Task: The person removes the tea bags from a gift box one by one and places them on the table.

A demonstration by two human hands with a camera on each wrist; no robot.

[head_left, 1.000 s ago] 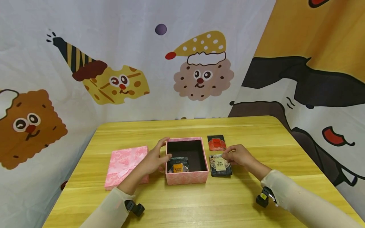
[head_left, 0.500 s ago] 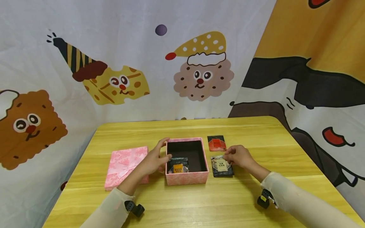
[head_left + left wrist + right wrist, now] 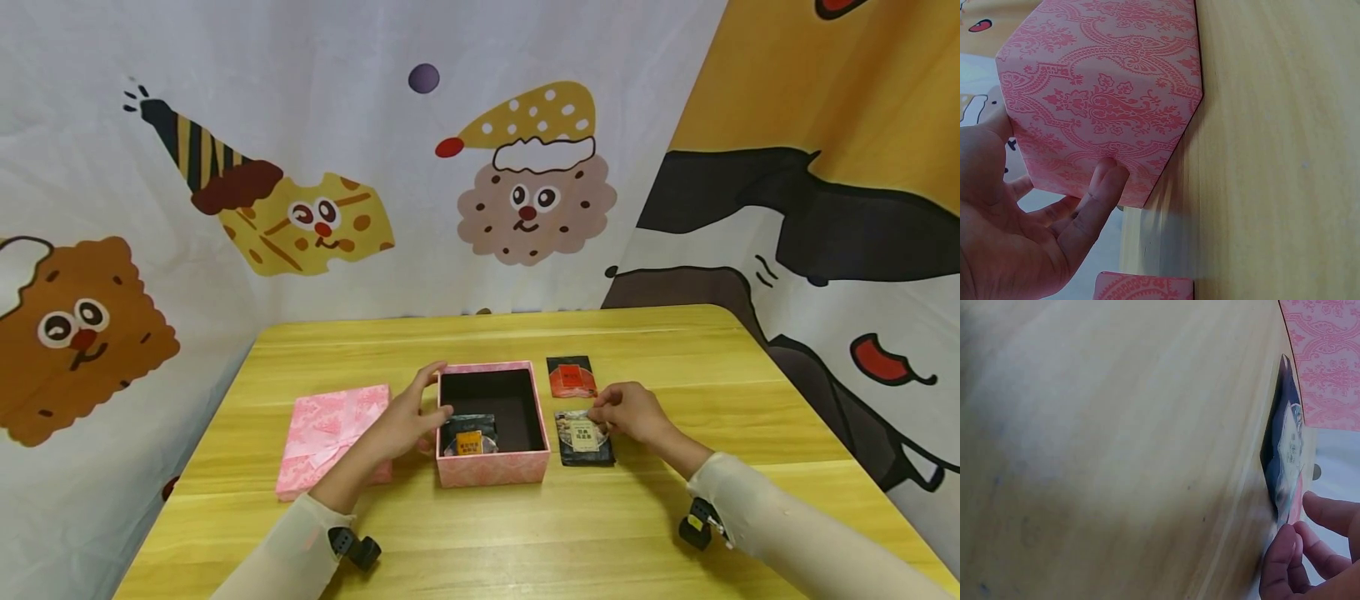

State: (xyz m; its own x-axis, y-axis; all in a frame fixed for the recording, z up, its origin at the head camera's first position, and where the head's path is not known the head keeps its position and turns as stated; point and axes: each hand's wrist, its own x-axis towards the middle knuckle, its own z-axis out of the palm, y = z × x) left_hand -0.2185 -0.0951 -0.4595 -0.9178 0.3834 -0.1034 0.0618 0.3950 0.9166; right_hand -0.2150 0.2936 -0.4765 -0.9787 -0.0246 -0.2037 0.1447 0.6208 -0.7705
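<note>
In the head view, the left hand (image 3: 405, 421) holds the left wall of an open pink patterned box (image 3: 491, 469), thumb over the rim. Its fingers touch the box's outer wall (image 3: 1097, 106) in the left wrist view. The right hand (image 3: 628, 408) pinches the upper right corner of a black food packet (image 3: 585, 446) with a pale label, lying right of the box. The right wrist view shows the packet (image 3: 1285, 444) edge-on, with fingertips (image 3: 1282, 540) at its end. Inside the box lies another black packet (image 3: 468, 433) with an orange label.
A black and red packet (image 3: 572, 377) lies behind the right hand. The pink box lid (image 3: 330, 442) with a ribbon bow lies left of the box, partly behind the left forearm. Everything stands on a wooden table (image 3: 480, 550) before a cartoon-print curtain (image 3: 420, 283).
Over the first half second the pale-label packet shifted slightly to the right with the right hand. Since then both have stayed in place. The left hand and box have not moved.
</note>
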